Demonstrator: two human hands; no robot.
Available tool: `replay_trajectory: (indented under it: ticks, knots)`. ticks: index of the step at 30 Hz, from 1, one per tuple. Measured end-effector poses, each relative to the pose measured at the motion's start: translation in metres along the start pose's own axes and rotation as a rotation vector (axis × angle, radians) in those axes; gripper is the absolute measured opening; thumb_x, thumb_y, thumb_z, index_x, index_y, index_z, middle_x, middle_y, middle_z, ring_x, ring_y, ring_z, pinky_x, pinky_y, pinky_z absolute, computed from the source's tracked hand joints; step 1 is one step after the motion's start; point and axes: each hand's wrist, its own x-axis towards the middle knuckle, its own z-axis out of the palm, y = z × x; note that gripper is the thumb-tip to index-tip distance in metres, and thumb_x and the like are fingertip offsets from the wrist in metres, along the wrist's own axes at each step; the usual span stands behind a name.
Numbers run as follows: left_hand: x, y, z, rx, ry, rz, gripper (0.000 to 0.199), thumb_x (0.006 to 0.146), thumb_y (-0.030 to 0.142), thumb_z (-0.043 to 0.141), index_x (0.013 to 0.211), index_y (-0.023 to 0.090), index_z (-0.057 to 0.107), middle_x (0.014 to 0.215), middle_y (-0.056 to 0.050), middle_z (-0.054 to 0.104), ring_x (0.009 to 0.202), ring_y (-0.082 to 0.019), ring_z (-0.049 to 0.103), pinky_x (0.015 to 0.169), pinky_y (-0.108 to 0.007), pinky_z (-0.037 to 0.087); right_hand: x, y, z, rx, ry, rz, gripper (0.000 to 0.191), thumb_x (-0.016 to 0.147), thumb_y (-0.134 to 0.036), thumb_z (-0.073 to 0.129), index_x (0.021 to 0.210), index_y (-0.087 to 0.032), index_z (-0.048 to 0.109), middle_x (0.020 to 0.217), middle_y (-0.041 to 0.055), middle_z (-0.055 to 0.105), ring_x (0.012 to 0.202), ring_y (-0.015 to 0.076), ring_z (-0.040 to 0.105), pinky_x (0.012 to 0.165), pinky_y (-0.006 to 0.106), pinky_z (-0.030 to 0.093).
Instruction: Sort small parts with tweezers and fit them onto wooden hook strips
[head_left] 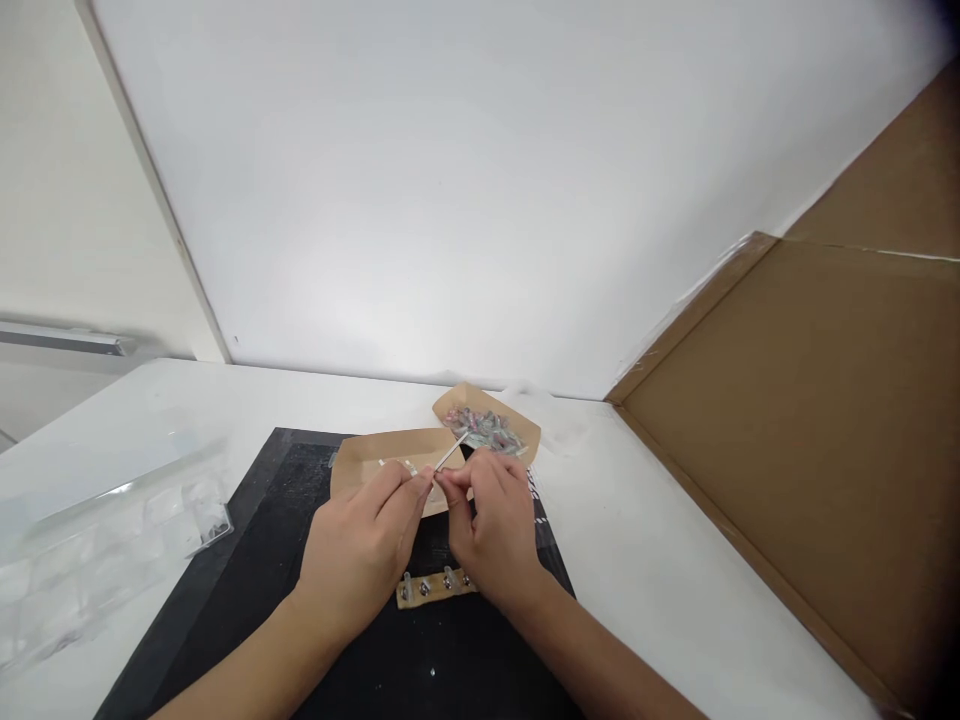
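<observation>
In the head view my left hand (367, 525) and my right hand (495, 520) meet over a brown paper tray (356, 462), fingertips pinched together. A thin pale stick (452, 451) slants up and to the right from between them, its lower end hidden by the fingers. The left finger and thumb close on the stick. Against them press the right finger and thumb, and what they grip is too small to make out. Below the hands, a tan strip (435, 590) bears several small shiny round parts and clear pieces. My right hand covers its right end.
A black mat (247, 560) lies under the work on a white table (645, 560). Behind, a second paper tray (466, 393) holds many small wrapped pieces (487, 428). At left sits a clear compartment box (97, 560). A brown cardboard panel (810, 430) stands at right.
</observation>
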Motion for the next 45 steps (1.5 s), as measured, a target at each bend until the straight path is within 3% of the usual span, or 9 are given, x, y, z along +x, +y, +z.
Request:
replay_trajectory:
  ticks: [8,15,20,29,37,45]
  knots:
    - [0.003,0.000,0.000,-0.072,0.007,0.004,0.019,0.102,0.022,0.056,0.111,0.019,0.072,0.083,-0.002,0.070,0.073,-0.013,0.068,0.068,-0.023,0.053,0.001,0.007,0.000,-0.032,0.016,-0.018,0.021,0.101,-0.019,0.053,0.081,-0.021,0.050,0.073,-0.0013,0.056,0.068,0.0157,0.053,0.077,0.034,0.035]
    - [-0.001,-0.010,0.008,-0.162,0.000,-0.031,0.024,0.101,0.022,0.059,0.122,0.021,0.069,0.094,-0.004,0.071,0.082,-0.015,0.070,0.079,-0.025,0.056,0.003,0.015,-0.001,0.008,0.057,-0.168,0.019,0.100,-0.016,0.058,0.083,-0.021,0.052,0.071,-0.0030,0.059,0.065,0.0135,0.051,0.076,0.034,0.034]
    - [-0.003,-0.012,0.013,-0.212,0.012,-0.055,0.025,0.099,0.024,0.061,0.123,0.023,0.068,0.100,-0.004,0.072,0.087,-0.016,0.070,0.084,-0.026,0.056,0.001,0.022,-0.001,0.079,0.071,-0.157,0.012,0.098,-0.016,0.064,0.089,-0.021,0.058,0.072,-0.0032,0.062,0.068,0.0142,0.057,0.077,0.035,0.036]
    - [-0.001,-0.011,0.013,-0.276,0.015,-0.064,0.024,0.098,0.021,0.064,0.122,0.023,0.067,0.102,-0.004,0.071,0.090,-0.015,0.068,0.086,-0.027,0.055,0.001,0.020,-0.005,0.158,0.116,-0.095,0.011,0.094,-0.019,0.070,0.089,-0.022,0.062,0.073,-0.0039,0.066,0.069,0.0138,0.061,0.080,0.036,0.040]
    - [0.001,-0.010,0.012,-0.318,0.016,-0.098,0.021,0.099,0.022,0.063,0.119,0.023,0.068,0.099,-0.003,0.071,0.093,-0.016,0.068,0.082,-0.026,0.054,-0.001,0.023,-0.001,0.209,0.083,-0.197,0.013,0.093,-0.015,0.072,0.093,-0.023,0.062,0.073,-0.0043,0.067,0.067,0.0136,0.060,0.075,0.035,0.039]
    - [0.002,-0.022,0.015,-0.202,-0.068,-0.341,0.019,0.100,0.033,0.057,0.114,0.024,0.068,0.107,-0.004,0.072,0.093,-0.021,0.070,0.080,-0.031,0.054,-0.001,0.019,-0.009,0.438,0.123,-0.045,0.015,0.087,-0.019,0.079,0.093,-0.025,0.066,0.082,-0.0012,0.071,0.076,0.0159,0.067,0.075,0.034,0.053]
